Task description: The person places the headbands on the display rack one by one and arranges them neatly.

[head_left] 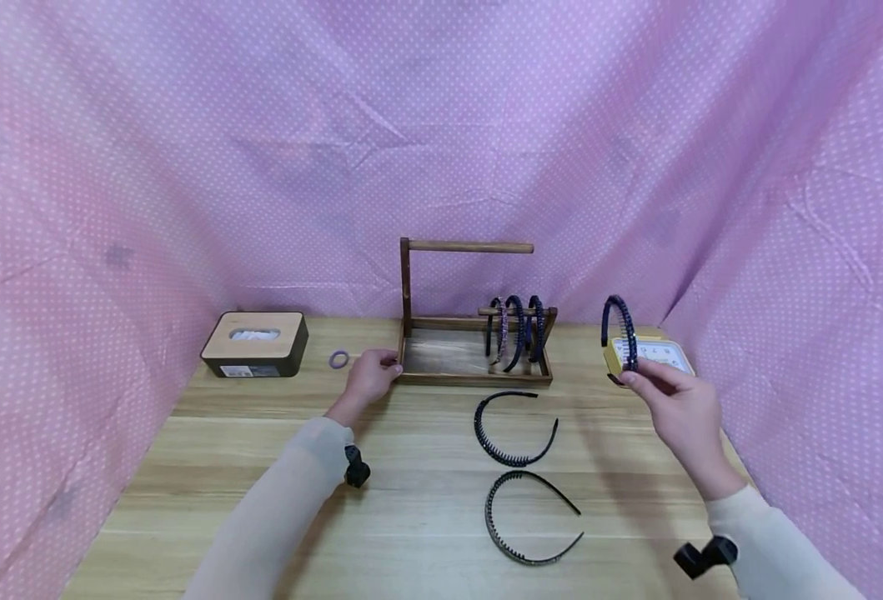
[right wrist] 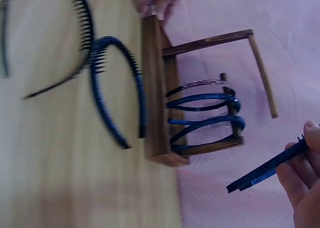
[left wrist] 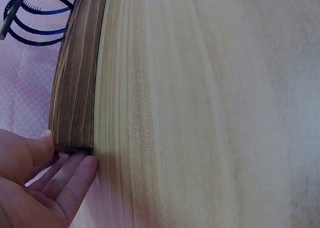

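A brown wooden rack (head_left: 471, 380) has a tray base, a high bar and a lower bar. Three headbands (head_left: 515, 333) hang from the lower bar, one of them pinkish and glittery. At the tray's left end my left hand (head_left: 369, 377) holds the corner, thumb on one side and fingers against the end. My right hand (head_left: 681, 412) pinches a dark blue toothed headband (head_left: 628, 329), raised to the right of the rack. Before the tray lie two more toothed headbands, a nearer one (head_left: 490, 517) and a farther one (head_left: 480, 425), both with their open ends to the right.
Behind the raised headband a yellow-framed clock (head_left: 669, 354) is partly hidden. On the left are a tissue box (head_left: 255, 344) and a small purple ring (head_left: 338, 359). A pink dotted curtain (head_left: 321, 167) hangs close behind the wooden table (head_left: 411, 517).
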